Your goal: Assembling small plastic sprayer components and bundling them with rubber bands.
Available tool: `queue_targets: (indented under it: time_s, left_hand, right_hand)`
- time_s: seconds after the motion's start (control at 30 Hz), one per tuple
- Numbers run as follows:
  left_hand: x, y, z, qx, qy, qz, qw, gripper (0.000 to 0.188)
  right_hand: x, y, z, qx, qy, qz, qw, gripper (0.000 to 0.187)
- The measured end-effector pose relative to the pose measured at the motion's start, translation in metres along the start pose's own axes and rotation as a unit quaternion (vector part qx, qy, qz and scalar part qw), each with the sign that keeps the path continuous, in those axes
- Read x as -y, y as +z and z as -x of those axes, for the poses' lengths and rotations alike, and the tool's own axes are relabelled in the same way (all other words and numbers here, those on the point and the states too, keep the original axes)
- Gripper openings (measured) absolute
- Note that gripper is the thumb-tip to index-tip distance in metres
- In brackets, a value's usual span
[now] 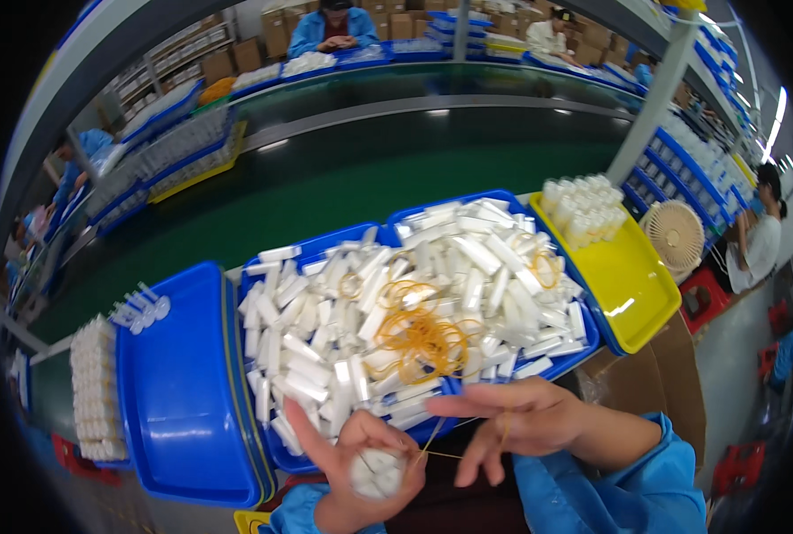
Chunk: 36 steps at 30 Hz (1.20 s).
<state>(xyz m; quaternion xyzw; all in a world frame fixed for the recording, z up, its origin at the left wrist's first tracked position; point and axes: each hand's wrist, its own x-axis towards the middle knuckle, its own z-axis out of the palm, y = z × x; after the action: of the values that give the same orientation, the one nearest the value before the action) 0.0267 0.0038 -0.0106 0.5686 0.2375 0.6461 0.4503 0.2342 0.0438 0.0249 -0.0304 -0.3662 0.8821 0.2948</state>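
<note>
My left hand [347, 467] is closed around a bundle of white tube-like pieces [377, 473], whose ends face up; its index finger points out toward the trays. My right hand [525, 425] is just to the right, fingers spread, with a yellow rubber band [441, 455] looped on them and stretched across to the bundle. Beyond both hands, many loose white pieces [303, 365] fill two blue trays [592, 334]. A tangle of yellow rubber bands [423, 343] lies on top of them.
At left are a stack of blue trays [183, 418] holding a few clear plastic parts [143, 311] and a block of white pieces [97, 392]. A yellow tray [632, 298] with clear cups [583, 209] and a fan [674, 236] stand right. Behind runs a green conveyor [325, 182]; people work beyond.
</note>
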Motion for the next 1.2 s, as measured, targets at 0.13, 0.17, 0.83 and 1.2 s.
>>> queue_targets:
  time_s: [0.13, 0.17, 0.83, 1.2]
  left_hand:
    - [-0.010, 0.020, -0.001, 0.108, 0.018, -0.373, 0.921, 0.080]
    - [-0.009, 0.025, 0.002, 0.105, -0.013, -0.351, 0.930, 0.076]
    - [-0.077, -0.085, 0.015, -0.045, 0.078, -0.426, 0.900, 0.048]
    - [-0.101, -0.220, -0.020, -0.023, -0.062, -0.708, 0.703, 0.037]
  right_hand:
    - [0.026, 0.022, -0.012, -0.024, 0.118, 0.394, 0.911, 0.064]
    - [0.026, 0.028, -0.011, -0.029, 0.111, 0.492, 0.863, 0.061]
    - [0.264, -0.141, 0.149, -0.660, -0.049, 0.734, 0.151, 0.034]
    - [0.258, -0.211, 0.142, -0.687, 0.019, 0.625, 0.370, 0.026]
